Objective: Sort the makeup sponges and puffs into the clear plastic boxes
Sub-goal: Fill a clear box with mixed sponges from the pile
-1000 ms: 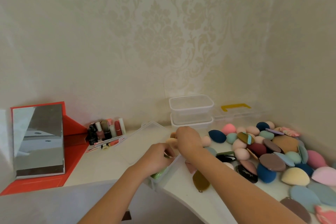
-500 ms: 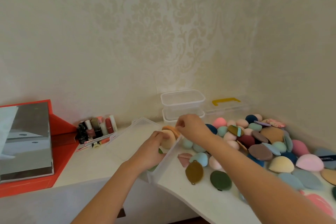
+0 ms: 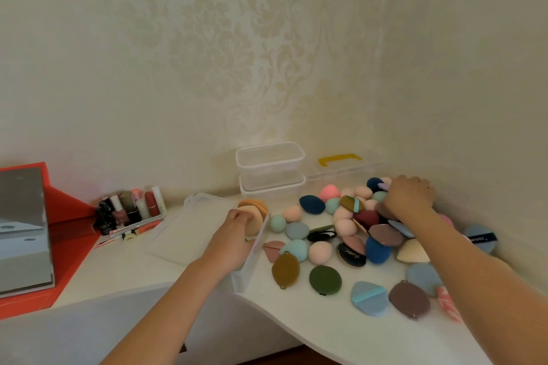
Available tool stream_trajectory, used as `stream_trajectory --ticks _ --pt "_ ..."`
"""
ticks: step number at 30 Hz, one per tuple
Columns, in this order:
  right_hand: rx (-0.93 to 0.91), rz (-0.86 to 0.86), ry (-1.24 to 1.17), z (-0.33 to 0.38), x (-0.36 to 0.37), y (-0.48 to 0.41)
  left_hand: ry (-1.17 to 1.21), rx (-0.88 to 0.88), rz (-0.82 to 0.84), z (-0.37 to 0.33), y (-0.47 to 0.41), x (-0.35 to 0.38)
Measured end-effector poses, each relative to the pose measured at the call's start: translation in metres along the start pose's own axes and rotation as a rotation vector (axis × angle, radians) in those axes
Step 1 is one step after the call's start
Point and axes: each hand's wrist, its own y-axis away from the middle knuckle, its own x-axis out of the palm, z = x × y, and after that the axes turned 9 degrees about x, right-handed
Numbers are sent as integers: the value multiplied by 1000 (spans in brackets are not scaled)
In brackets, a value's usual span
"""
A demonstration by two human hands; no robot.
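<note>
An open clear plastic box [image 3: 255,255] lies left of centre, its lid [image 3: 189,225] folded out to the left. My left hand [image 3: 234,234] is inside it, fingers closed on a beige puff [image 3: 254,221] that stands next to an orange puff [image 3: 255,205]. Several sponges and puffs in many colours are spread to the right, among them a navy sponge [image 3: 311,204], an olive puff [image 3: 285,269] and a dark green puff [image 3: 325,279]. My right hand [image 3: 409,198] rests curled on the far pile, touching a lilac puff [image 3: 383,186]; its grip is hidden.
Two empty clear boxes [image 3: 269,169] are stacked against the back wall, beside a clear box with a yellow handle [image 3: 339,158]. Lipsticks and nail polish bottles [image 3: 130,207] stand at the left, next to a mirror in a red case [image 3: 23,231]. The table's curved front edge [image 3: 296,332] runs near me.
My right hand has left the open box and reached right to the far pile of sponges. My left hand has stayed in the box on the beige puff. The view has swung right.
</note>
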Motion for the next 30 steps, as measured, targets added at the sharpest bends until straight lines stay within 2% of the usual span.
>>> stream_trajectory --ticks 4,6,8,13,16,19,23,26,30 --pt "25 43 73 -8 9 -3 -34 -30 -21 -6 0 3" --pt "-4 3 96 -9 5 -2 -44 -40 -25 -8 0 4" --pt "-44 -44 71 -9 2 -4 -48 -51 -22 -9 1 4" --pt "-61 50 -56 0 -26 -7 -80 -57 -10 -10 1 -1" --pt "-108 -11 -17 10 -49 1 -5 -60 -17 -11 -1 -6" --pt "-253 -64 -90 27 -66 19 48 -72 -57 -8 -2 -11" --pt "-551 86 -280 63 -68 62 101 -127 -91 -5 -2 -13" --pt "-673 156 -328 90 -57 91 140 -157 -84 -7 -2 -12" --pt "-846 360 -395 123 -45 124 255 -179 -106 -3 -2 -11"
